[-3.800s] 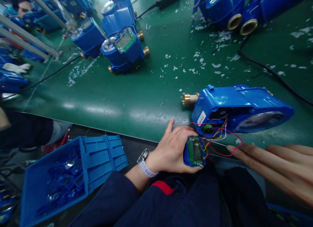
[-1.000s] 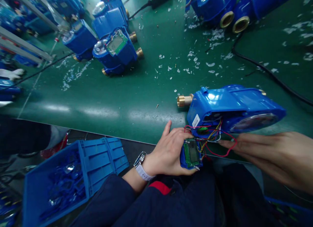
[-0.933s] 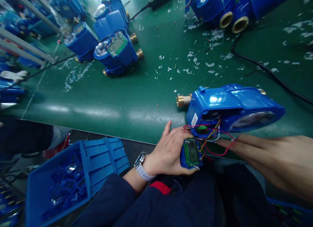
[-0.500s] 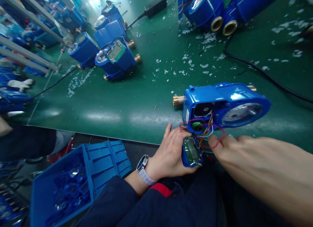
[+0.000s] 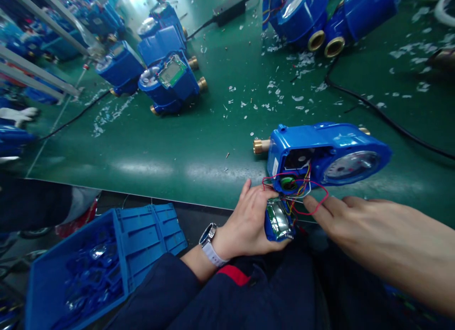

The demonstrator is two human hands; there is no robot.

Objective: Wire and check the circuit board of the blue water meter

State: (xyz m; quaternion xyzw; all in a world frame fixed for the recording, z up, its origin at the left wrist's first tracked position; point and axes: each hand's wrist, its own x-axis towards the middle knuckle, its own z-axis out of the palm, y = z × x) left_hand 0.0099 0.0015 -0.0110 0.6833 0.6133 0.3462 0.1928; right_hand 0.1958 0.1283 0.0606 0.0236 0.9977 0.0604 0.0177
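Observation:
A blue water meter [image 5: 327, 152] with a brass end fitting lies on its side near the front edge of the green bench [image 5: 170, 145]. Its open compartment faces me, and red, yellow and other wires [image 5: 302, 192] spill out of it. My left hand [image 5: 249, 223] is closed round a small blue display module [image 5: 279, 221] joined to those wires, held just below the bench edge. My right hand [image 5: 373, 240] reaches in from the right with fingers stretched out, fingertips touching the red wire loop.
Several more blue meters [image 5: 167, 69] stand at the back left, others [image 5: 320, 12] at the back right. A black cable [image 5: 384, 114] crosses the bench. White scraps litter the surface. A blue crate [image 5: 92, 268] of small parts sits below left. Another person's gloved hand [image 5: 17, 114] shows far left.
My right hand has moved left, from beside the wires to touching the red loop. The meter now shows its dial face more. My left hand has kept hold of the module.

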